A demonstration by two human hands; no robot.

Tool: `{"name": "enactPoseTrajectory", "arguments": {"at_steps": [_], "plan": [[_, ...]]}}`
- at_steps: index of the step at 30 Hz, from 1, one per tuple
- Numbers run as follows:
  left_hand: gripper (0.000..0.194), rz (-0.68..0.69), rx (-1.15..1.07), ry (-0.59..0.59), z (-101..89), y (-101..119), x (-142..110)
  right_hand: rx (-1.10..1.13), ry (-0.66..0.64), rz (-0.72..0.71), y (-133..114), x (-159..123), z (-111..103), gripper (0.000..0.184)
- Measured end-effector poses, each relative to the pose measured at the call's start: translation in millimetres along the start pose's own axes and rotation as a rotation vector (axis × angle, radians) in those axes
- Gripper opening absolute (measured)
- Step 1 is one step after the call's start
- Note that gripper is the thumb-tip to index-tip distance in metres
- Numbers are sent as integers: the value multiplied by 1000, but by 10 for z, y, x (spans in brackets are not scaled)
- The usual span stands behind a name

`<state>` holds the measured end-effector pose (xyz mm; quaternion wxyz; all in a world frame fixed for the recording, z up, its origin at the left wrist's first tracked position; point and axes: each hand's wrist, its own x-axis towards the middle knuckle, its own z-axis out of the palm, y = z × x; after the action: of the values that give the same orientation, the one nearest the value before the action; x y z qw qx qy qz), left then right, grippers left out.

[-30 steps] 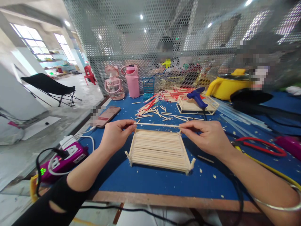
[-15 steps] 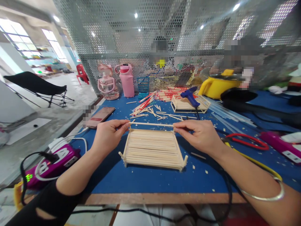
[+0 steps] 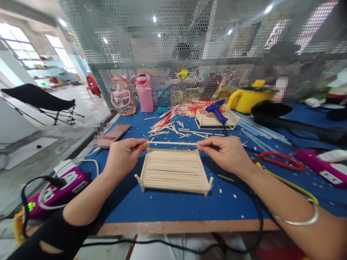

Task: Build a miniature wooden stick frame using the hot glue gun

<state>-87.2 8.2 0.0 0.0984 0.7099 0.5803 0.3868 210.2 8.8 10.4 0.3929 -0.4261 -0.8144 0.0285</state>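
A thin wooden stick (image 3: 172, 143) runs level along the far side of a small stick-built tray (image 3: 170, 168). My left hand (image 3: 125, 153) pinches its left end, and my right hand (image 3: 226, 153) pinches its right end. Fingertips of both hands are at the tray's far corners, where short posts stand; their contact with the posts is partly hidden. At the tray's near corners, two short posts (image 3: 210, 181) stick up at a slant. The tray lies flat on the blue tabletop (image 3: 173, 209).
Behind lie loose sticks (image 3: 173, 126), a blue glue gun (image 3: 217, 112) resting on another stick frame (image 3: 200, 122), and glue sticks (image 3: 262, 130). Red-handled pliers (image 3: 282, 160) and a cable are at right. A phone (image 3: 115, 135) and purple power strip (image 3: 59, 191) sit left.
The camera view has turned slightly to the right, so everything appears shifted left. Both hands keep the stick at the tray's far edge with no clear movement relative to it.
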Motion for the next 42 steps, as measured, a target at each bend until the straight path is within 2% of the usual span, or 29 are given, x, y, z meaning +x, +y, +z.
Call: {"name": "enactPoseTrajectory", "arguments": {"at_steps": [4, 6, 14, 17, 19, 22, 23, 25, 27, 30, 32, 36, 38, 40, 42], "plan": [[35, 30, 39, 1, -39, 37, -6, 0, -7, -24, -2, 6, -8, 10], [37, -1, 2, -14, -47, 49, 4, 0, -9, -32, 3, 7, -8, 11], [39, -328, -388, -205, -73, 82, 139, -13, -12, -48, 11, 11, -8, 12], [40, -387, -444, -214, -116, 101, 181, -19, -15, -58, 14, 9, -8, 12], [39, -300, -339, -166, -140, 124, 212, -22, -16, -57, 19, 8, -8, 12], [24, -9, -39, -121, -151, 193, 252, -22, -30, -50, 25, 7, -6, 14], [20, 96, 49, -138, -149, 228, 258, -22, -36, -49, 26, 7, -5, 14], [25, 268, 186, -207, -150, 311, 256, -17, -40, -47, 24, 6, -3, 15], [32, 374, 274, -248, -170, 408, 244, -11, -36, -43, 21, 6, -3, 16], [35, 435, 289, -184, -221, 554, 247, 10, -37, -32, 18, 6, -7, 16], [36, 462, 292, -186, -214, 640, 284, 28, -41, -24, 22, 5, -12, 15], [39, 523, 381, -462, 1, 746, 415, 64, -36, -8, 36, -4, -2, 14], [25, 529, 419, -564, 139, 779, 483, 82, -46, -3, 31, -10, 7, 15], [24, 538, 435, -580, 209, 820, 536, 111, -61, 10, 2, -10, -2, 17], [29, 533, 422, -522, 169, 871, 567, 155, -74, 48, -49, -11, -63, 30]]}}
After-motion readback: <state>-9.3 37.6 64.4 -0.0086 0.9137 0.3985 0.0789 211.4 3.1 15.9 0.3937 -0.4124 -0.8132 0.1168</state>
